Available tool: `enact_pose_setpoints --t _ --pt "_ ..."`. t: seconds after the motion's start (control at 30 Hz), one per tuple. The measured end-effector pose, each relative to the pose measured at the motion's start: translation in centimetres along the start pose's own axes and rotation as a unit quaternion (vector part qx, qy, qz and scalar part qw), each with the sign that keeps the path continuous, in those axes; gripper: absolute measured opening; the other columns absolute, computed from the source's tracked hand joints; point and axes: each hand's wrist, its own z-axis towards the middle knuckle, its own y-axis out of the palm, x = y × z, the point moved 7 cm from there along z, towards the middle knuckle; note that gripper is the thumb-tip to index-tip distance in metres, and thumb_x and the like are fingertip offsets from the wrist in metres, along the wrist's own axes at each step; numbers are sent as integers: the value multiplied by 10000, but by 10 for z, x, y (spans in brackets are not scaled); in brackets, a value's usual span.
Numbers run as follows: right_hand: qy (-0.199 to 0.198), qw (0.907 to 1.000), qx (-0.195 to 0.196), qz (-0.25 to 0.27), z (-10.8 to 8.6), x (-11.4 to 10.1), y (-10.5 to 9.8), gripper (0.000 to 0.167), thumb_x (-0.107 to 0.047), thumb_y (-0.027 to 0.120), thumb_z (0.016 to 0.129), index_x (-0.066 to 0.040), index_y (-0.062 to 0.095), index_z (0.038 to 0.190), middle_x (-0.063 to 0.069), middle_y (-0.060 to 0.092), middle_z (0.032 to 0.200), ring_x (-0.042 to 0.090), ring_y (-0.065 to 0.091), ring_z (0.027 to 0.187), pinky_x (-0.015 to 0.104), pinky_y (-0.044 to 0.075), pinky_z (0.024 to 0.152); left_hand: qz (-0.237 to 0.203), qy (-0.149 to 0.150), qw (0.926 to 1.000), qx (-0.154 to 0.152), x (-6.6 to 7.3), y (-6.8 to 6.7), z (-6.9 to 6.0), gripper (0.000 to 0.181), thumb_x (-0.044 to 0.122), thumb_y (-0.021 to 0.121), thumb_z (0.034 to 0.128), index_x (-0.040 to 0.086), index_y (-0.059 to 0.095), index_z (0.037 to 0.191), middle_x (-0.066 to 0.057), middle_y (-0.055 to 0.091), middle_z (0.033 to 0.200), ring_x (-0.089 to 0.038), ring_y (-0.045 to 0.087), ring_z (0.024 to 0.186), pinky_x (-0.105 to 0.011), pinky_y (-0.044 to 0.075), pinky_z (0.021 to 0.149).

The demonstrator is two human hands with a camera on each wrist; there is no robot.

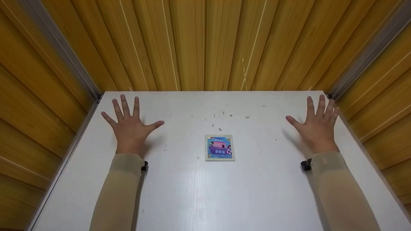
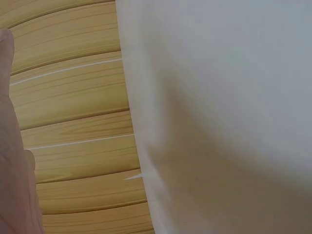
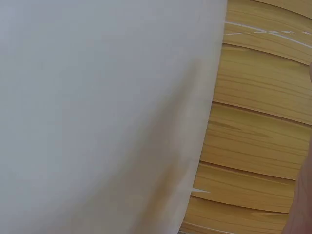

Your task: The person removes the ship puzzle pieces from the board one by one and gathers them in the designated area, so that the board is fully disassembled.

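Observation:
A small square picture puzzle or tile [image 1: 220,148] lies flat near the middle of the white table, showing a pink and purple ship on blue inside a pale frame. Well to its left, my left hand [image 1: 130,133] is held above the table with fingers straight and spread. My right hand [image 1: 317,131] mirrors it on the far right, fingers spread too, holding nothing. Both hands are apart from the tile. In the left wrist view only the edge of the left hand [image 2: 14,161] shows; the right wrist view has a sliver of the right hand [image 3: 301,195].
The white table [image 1: 224,195] has several dark scuffs behind the tile. Yellow wood-look panels [image 1: 205,45] rise behind its far edge and on both sides, with grey metal corner posts [image 1: 61,45]. A black strap piece [image 1: 306,165] sits at the right wrist.

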Motion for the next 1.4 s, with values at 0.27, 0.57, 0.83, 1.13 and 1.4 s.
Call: enact_pose_setpoints --t 0.27,0.57,0.83,1.13,1.4 --pt "-156 9993 312 132 4 -21 -6 1243 -892 546 995 -150 14 1838 265 -161 1882 597 -179 1723 784 -181 1344 -78 -152 9997 188 13 -11 0 1425 1165 384 738 347 -73 1811 -34 -377 1828 -431 -266 1755 -834 -259 1266" --pt "-202 9980 513 324 6 -54 -16 1203 -890 544 993 -195 46 1840 210 -127 1894 542 -115 1741 767 -130 1369 -193 -55 9991 362 29 -23 -1 1396 1129 439 771 332 -15 1822 -43 -325 1859 -445 -242 1762 -835 -270 1259" --pt "-389 9916 910 837 2 -82 -16 1132 -796 629 1008 -167 159 1823 221 -10 1880 525 1 1716 802 31 1352 -472 3 9968 640 48 -34 -5 1399 1126 463 755 310 114 1837 -76 -156 1920 -457 -138 1783 -839 -225 1285" --pt "-684 9816 1203 1314 -5 -116 -24 1021 -700 669 1024 -106 293 1764 215 71 1849 506 50 1689 810 120 1321 -1055 409 9891 937 79 -53 -22 1336 1025 642 767 244 321 1802 -128 62 1930 -451 -13 1790 -852 -167 1304" --pt "-600 9635 1054 2385 -8 -153 -16 988 -670 665 1033 -142 299 1782 171 83 1866 436 41 1718 838 239 1305 -1611 822 9772 1116 98 -70 -32 1258 919 754 789 223 382 1769 -152 219 1885 -453 183 1752 -812 -34 1369"
